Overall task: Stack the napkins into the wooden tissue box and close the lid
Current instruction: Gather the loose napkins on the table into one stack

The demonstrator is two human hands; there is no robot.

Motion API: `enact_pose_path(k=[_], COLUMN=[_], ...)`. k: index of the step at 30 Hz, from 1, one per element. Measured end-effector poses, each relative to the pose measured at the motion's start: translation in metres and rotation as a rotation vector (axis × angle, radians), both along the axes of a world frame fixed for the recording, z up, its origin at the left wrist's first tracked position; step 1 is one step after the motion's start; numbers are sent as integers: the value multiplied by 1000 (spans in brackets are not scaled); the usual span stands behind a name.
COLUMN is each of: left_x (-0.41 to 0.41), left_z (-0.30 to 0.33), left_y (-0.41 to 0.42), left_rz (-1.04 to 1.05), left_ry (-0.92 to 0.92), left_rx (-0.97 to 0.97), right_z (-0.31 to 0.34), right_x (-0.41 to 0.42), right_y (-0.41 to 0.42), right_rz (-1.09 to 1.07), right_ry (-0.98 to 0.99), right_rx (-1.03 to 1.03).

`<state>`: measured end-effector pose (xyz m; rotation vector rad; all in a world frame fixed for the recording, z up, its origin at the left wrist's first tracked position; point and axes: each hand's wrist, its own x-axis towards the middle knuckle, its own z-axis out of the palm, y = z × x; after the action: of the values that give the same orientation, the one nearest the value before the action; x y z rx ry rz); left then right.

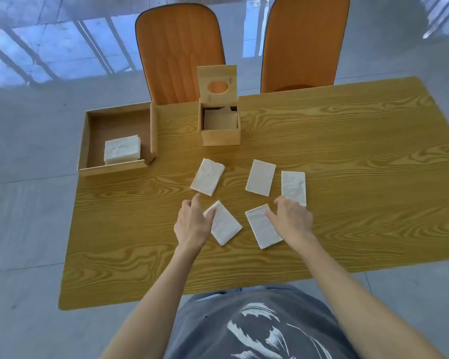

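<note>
The wooden tissue box (220,137) stands at the table's far middle, its lid (217,82) with an oval hole raised upright, napkins inside. Several folded white napkins lie loose on the table in front of me: one (208,176), one (260,177), one (294,186), one (224,225) and one (261,226). My left hand (193,222) rests with fingers spread on the near-left napkin's corner. My right hand (292,218) lies fingers apart between the near-right napkin and the far-right one, touching both edges. Neither hand has lifted anything.
A shallow wooden tray (114,168) at the table's (347,177) far left holds a stack of napkins (122,150). Two orange chairs (179,47) (303,40) stand behind the table's far edge. Grey floor surrounds the table.
</note>
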<state>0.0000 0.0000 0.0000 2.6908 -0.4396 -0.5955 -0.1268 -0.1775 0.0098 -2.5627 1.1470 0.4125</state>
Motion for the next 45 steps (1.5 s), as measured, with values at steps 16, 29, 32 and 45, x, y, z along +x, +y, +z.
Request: enact_pose_path(k=[16,29,32,45], left_x=[-14,-14,-5,10], left_z=[-33,-39,-44,-44], left_y=[12,25,29,32], left_rz=[321,475,458,696], left_ry=[209,283,413,741], left_rx=[-34,-523,-606,-766], right_z=[-22,-26,-30,-55], right_x=[-4,3,15,58], right_y=[23,18,27,58], right_rz=[-216,-310,-362,-306], right_ry=[-22,-401,-472,-365], right_rx=[120,479,645,760])
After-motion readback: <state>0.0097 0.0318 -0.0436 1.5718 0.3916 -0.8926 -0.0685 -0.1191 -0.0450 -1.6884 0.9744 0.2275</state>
